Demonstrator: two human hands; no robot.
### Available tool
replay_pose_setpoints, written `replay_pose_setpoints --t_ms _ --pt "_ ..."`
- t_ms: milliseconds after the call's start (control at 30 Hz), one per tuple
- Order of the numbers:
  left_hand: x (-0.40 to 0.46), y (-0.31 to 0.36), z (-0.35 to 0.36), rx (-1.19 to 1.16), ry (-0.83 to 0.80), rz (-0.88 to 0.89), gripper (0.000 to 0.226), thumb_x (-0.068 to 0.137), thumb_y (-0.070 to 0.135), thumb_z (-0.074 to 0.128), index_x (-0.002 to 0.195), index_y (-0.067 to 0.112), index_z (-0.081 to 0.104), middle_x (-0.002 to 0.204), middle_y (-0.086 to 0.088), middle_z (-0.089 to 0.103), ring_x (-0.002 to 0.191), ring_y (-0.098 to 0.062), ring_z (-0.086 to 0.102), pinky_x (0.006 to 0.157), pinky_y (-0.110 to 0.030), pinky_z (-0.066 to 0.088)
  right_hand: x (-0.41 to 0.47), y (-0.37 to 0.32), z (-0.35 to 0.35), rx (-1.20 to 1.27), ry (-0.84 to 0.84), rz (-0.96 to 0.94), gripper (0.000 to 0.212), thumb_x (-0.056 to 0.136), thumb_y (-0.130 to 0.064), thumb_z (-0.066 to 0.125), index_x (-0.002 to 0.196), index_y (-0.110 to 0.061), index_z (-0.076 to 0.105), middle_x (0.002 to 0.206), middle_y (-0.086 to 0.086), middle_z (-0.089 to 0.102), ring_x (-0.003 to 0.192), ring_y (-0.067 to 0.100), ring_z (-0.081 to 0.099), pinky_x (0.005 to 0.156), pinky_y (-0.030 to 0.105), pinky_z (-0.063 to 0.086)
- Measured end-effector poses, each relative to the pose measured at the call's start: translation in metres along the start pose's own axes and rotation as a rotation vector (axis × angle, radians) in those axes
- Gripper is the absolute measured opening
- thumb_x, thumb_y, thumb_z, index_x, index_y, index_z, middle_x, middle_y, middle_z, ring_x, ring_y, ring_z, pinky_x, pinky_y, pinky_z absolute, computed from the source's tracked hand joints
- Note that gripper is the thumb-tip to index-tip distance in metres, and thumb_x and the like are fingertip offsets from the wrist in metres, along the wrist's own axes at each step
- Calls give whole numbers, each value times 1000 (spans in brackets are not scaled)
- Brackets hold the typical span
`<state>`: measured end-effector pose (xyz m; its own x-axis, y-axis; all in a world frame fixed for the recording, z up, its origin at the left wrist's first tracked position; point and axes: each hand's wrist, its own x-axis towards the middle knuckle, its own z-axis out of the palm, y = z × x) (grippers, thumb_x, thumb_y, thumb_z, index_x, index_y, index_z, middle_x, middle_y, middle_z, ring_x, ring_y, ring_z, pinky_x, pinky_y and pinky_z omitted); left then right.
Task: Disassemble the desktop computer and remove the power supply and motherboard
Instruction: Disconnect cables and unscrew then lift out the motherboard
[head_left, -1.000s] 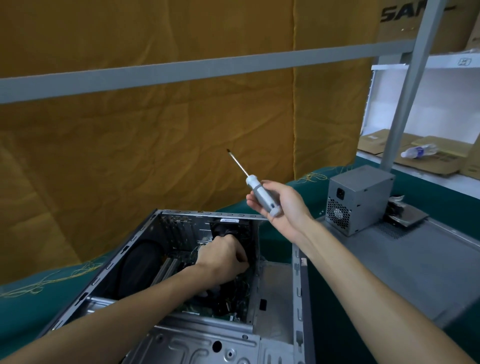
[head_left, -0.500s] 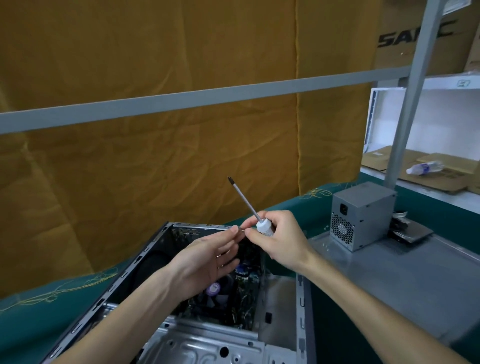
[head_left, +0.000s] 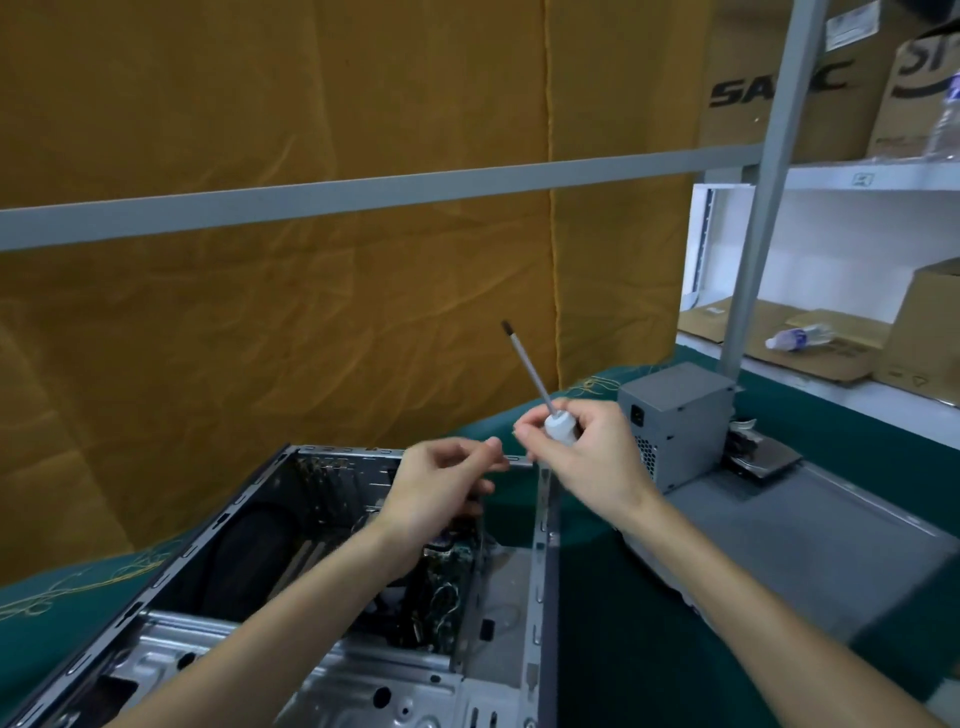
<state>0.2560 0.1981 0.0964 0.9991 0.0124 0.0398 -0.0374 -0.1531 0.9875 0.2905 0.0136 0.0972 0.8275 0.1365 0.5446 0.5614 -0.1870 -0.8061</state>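
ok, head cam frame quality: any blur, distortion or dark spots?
Head view: wide-angle bend in the grey rail; motion blur on the left hand and lower right forearm; case interior is dark; screwdriver and power supply fairly sharp.

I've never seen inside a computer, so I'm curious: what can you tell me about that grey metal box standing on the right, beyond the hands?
The grey box looks like the power supply, already out of the case. It is a boxy sheet-metal unit standing upright on a flat grey panel to the right of the open case. Its near face shows a black power socket and a perforated vent grille lower down. The right hand partly covers its lower left corner in view; whether they touch cannot be told.
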Motion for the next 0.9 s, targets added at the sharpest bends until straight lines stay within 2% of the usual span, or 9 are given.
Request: replay_pose_setpoints --t_ms 67,133,233,333,400,500,633,733,900 --pt "12 -8 6 383 119 276 15 97 33 66 94 23 77 89 9 75 83 -4 65 74 -22 50 8 22 -21 -129 90 88 16 90 -14 74 74 -13 75 63 -2 71 61 9 67 61 22 52" --pt "21 -20 8 632 120 332 19 100 37 60 113 28 71 110 10 66 106 -10 57 94 -28 46 10 59 -42 -318 133 195 23 92 -16 72 69 -10 69 57 -2 65 52 6 57 52 17 42" --pt "27 -42 2 846 119 372 29 101 39 56 129 32 63 127 11 58 124 -15 44 105 -28 32 2 120 -61 -571 99 406 34 95 -19 65 63 -9 55 57 1 55 53 14 51 48 31 35" --pt "27 -49 -4 888 78 420 33 101 41 55 133 36 59 132 15 56 130 -11 41 106 -29 30 -11 163 -65 -753 -9 522 28 90 -17 57 64 -11 48 64 3 57 65 31 58 54 35 42" --pt "28 -52 -6 904 75 443 36 101 39 56 137 36 56 134 15 54 131 -11 39 109 -31 30 -14 178 -65 -791 -68 557 15 81 -13 51 66 -9 49 68 3 60 64 29 59 58 37 48" --pt "27 -53 -6 961 67 473 41 99 36 58 140 35 53 135 13 52 130 -12 38 109 -31 30 -9 188 -62 -800 -132 557 14 70 -10 48 63 -17 38 65 -5 49 60 23 37 53 34 38" --pt "27 -53 -6 1006 57 483 45 97 30 61 141 33 51 135 12 51 130 -14 38 109 -31 30 -1 184 -63 -760 -102 575 7 86 -18 63 85 -11 61 80 2 65 71 26 60 63 37 48" --pt "27 -53 -7 1018 54 489 47 95 27 62 140 33 52 135 12 52 131 -16 39 109 -33 32 -8 175 -66 -677 -56 566 14 92 -19 68 101 -22 58 93 7 66 83 28 62 70 34 46" --pt "25 -52 -1 1099 54 459 54 93 25 61 145 30 45 141 7 49 136 -21 37 112 -35 31 -39 171 -80 -772 -91 475 23 92 -4 59 115 -9 56 111 13 58 105 35 57 85 40 47"
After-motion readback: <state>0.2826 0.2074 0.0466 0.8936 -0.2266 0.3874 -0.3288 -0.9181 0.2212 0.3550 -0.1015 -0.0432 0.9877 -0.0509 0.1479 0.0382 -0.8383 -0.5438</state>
